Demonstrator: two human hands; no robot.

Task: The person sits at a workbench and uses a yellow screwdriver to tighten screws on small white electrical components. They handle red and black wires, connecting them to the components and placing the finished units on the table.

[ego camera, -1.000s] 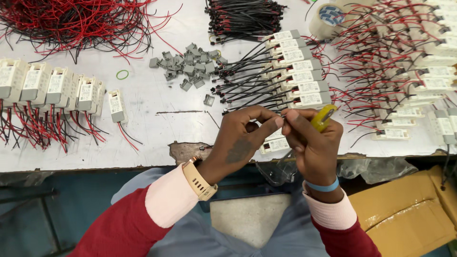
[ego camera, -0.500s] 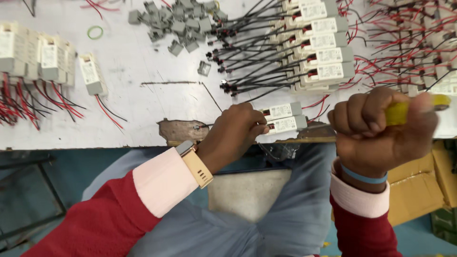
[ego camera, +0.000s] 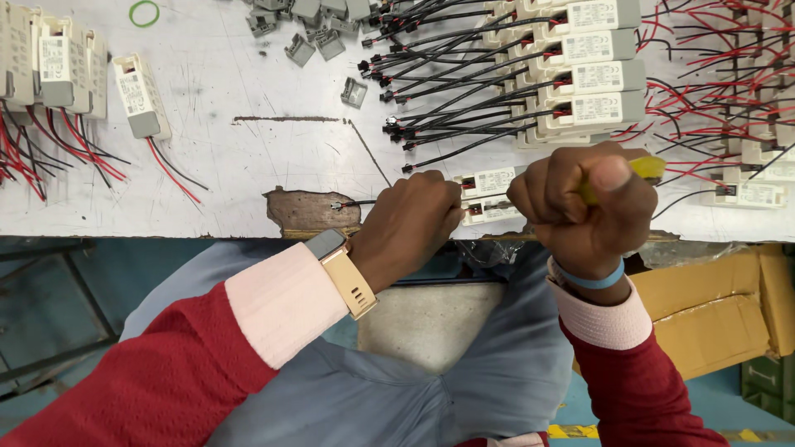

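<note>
At the near edge of a scuffed white bench (ego camera: 248, 157), a worker's left hand (ego camera: 410, 223) is curled, fingers closed on a small white module (ego camera: 489, 184) that lies flat just inside the table edge, a second module (ego camera: 497, 213) touching it on the near side; a thin black lead (ego camera: 356, 203) trails left from under the hand across a chipped patch (ego camera: 302, 211) of the surface. The right hand (ego camera: 584, 207), just right of the modules and raised above the edge, is balled into a tight fist around a yellow-handled tool (ego camera: 644, 168), whose tip is hidden. Beyond the hands, a stack of modules (ego camera: 592, 74) fans black leads leftward. Grey clips (ego camera: 319, 25) lie farther back, and red-wired modules (ego camera: 66, 70) line the left. A cardboard box (ego camera: 712, 298) sits below at right.
</note>
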